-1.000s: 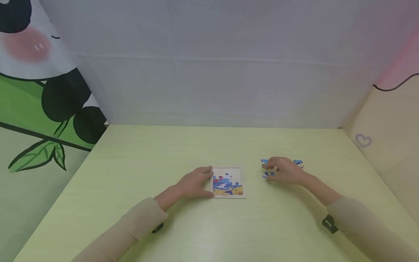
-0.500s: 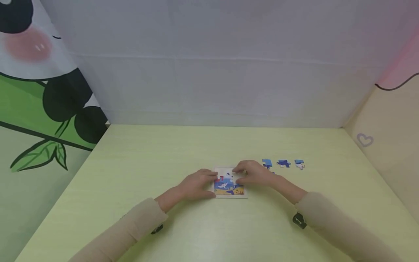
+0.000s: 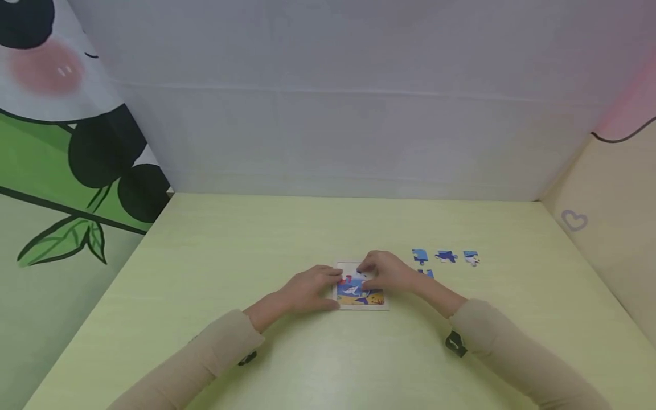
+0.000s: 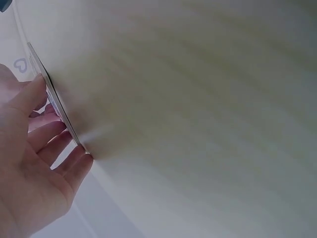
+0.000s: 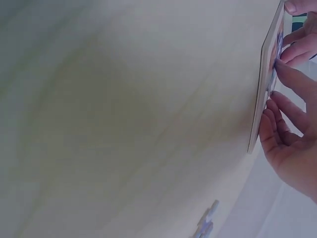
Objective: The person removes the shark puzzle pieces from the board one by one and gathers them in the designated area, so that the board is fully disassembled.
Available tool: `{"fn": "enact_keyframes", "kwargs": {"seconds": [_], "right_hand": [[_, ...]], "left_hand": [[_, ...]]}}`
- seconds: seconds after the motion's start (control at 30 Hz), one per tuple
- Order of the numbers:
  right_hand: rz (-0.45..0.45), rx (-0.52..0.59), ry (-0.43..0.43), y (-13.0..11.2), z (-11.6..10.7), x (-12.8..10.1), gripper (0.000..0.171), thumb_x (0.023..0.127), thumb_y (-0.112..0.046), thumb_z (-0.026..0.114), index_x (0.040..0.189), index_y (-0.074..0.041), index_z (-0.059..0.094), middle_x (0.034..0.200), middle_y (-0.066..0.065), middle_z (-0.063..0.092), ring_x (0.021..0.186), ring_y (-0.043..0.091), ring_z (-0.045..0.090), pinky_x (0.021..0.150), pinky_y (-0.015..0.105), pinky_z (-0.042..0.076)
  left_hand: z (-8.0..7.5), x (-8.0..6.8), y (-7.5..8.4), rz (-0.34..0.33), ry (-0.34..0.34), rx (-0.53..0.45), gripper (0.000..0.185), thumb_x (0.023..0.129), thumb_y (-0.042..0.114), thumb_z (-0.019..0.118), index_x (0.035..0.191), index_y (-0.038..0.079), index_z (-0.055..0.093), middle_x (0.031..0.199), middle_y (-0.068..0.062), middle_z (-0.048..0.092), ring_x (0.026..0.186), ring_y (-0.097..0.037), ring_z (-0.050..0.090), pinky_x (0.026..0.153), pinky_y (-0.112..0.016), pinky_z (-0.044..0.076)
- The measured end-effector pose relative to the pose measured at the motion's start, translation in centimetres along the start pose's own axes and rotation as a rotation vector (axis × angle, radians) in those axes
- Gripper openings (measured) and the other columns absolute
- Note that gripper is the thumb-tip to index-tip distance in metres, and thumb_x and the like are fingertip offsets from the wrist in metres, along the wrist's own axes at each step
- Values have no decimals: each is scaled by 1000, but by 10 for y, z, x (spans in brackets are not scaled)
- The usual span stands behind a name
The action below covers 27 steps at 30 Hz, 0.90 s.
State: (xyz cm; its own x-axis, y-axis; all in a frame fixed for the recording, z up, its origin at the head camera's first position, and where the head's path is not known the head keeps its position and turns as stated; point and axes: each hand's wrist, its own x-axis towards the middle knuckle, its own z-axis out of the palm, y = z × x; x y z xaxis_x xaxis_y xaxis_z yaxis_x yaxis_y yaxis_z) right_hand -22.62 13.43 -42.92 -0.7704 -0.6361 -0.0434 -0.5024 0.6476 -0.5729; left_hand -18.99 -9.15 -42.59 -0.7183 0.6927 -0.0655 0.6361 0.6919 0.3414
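Observation:
A small square puzzle board (image 3: 365, 307) with a light frame lies mid-table. Its lower part shows a sea picture with a white sea animal and yellow sand. My left hand (image 3: 307, 290) rests along the board's left edge, thumb by the lower corner and fingers further up; in the left wrist view my left hand (image 4: 39, 153) touches the edge. Over the board's right side, my right hand (image 3: 392, 272) pinches what looks like a puzzle piece, largely hidden by the fingers. In the right wrist view, the right hand (image 5: 297, 119) has its thumb and fingers on the board.
Right of the board lie several loose puzzle pieces: a blue one (image 3: 419, 256), a dark blue one (image 3: 446, 256), a blue-and-white one (image 3: 471, 258), and one (image 3: 426, 274) partly behind my right wrist. A grey wall (image 3: 353, 142) borders the table's back edge.
My right hand has moved left from the loose pieces onto the board, then slightly further left across it. My left hand stays at the board's left edge.

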Motion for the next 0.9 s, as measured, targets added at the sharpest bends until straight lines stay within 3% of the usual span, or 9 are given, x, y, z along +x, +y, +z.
{"fn": "enact_keyframes", "kwargs": {"seconds": [0.23, 0.63, 0.9], "right_hand": [[51, 9, 4, 1, 2, 2, 33, 73, -18, 76, 102, -5, 63, 94, -1, 62, 88, 13, 56, 81, 29, 47], [74, 38, -5, -5, 1, -3, 42, 71, -15, 77, 108, -2, 62, 96, 0, 63, 87, 13, 56, 81, 29, 48], [3, 24, -24, -6, -4, -5, 40, 73, -13, 75, 108, 3, 63, 98, 6, 64, 90, 17, 58, 80, 29, 49]], "left_hand": [[0, 2, 3, -3, -8, 23, 58, 82, 35, 65, 128, 2, 51, 136, -9, 45, 125, -26, 40, 100, -39, 38], [2, 3, 2, -15, -1, 47, 58, 81, 35, 66, 127, 2, 52, 136, -9, 46, 124, -26, 41, 98, -40, 40], [2, 2, 2, -24, -15, 47, 59, 82, 36, 66, 128, 3, 51, 137, -7, 44, 125, -25, 39, 99, -39, 39]]}}
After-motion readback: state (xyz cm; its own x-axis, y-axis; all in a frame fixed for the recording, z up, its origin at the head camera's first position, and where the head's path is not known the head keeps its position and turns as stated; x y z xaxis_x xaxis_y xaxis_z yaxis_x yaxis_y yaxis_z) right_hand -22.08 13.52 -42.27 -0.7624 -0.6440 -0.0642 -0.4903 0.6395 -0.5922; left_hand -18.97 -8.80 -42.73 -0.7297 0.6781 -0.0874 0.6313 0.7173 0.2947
